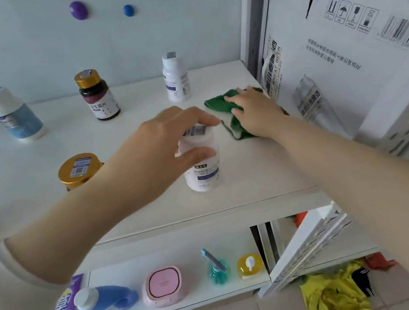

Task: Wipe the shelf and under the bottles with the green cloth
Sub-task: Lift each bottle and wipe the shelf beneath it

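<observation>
My right hand [254,113] presses the green cloth [219,104] flat on the white shelf [151,200], near its right end. My left hand [167,144] is closed around the cap end of a white bottle [204,171] with a blue label, standing just left of the cloth. A second white bottle [175,77] stands behind the cloth. A dark bottle with a gold cap [97,95] stands at the back middle. A white-capped blue bottle [13,115] is at the back left. A gold-lidded jar [78,169] sits partly hidden behind my left forearm.
A large printed cardboard box [358,50] borders the shelf on the right. The lower shelf [194,303] holds a blue detergent bottle [106,301], a pink case [164,286], a teal spray bottle [216,268] and a yellow pump bottle [249,265]. Clothes [332,295] lie on the tiled floor.
</observation>
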Motion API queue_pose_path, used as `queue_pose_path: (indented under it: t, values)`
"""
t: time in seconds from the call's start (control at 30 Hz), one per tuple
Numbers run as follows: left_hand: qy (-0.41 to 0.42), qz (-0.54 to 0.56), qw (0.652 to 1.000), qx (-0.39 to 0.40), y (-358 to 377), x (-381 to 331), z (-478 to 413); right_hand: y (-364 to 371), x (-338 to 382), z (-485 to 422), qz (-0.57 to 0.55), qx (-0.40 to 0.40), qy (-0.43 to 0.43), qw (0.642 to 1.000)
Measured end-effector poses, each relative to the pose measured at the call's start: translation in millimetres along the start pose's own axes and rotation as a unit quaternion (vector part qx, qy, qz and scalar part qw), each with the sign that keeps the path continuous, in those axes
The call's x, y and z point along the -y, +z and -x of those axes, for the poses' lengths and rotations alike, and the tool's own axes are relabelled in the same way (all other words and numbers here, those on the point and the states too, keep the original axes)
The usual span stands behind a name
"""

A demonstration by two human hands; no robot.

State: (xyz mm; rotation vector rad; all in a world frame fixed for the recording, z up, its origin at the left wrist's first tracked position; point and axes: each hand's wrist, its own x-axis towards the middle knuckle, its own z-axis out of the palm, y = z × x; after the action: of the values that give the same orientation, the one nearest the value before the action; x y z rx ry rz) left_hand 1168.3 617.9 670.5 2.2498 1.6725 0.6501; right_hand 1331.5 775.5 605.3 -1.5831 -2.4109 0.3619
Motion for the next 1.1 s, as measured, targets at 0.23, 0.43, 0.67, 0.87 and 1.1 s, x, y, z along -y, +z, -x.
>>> queue_pose_path:
  t: [0.23,0.43,0.67,0.87,1.1]
  values:
    - [-0.035,-0.028,0.998,0.055,4.2,-6.7,0.9,1.0,11.7,78.9,-0.032,0.034,-0.08,0.996]
    - [-0.064,-0.001,0.997,0.034,-32.6,1.6,-29.3,9.2,12.4,50.7,-0.054,-0.005,-0.027,0.998]
    - [-0.061,-0.182,0.981,0.04,-46.1,72.6,-144.4,8.5,-2.6,-37.9,-0.03,-0.051,0.03,0.998]
    - [-0.063,-0.121,0.988,0.068,-36.3,103.7,-181.9,4.4,-20.1,-129.5,0.008,-0.049,0.071,0.996]
    - [-0.091,-0.038,0.995,0.0,-85.4,105.5,-192.0,14.4,7.0,-146.5,0.038,-0.03,0.059,0.997]
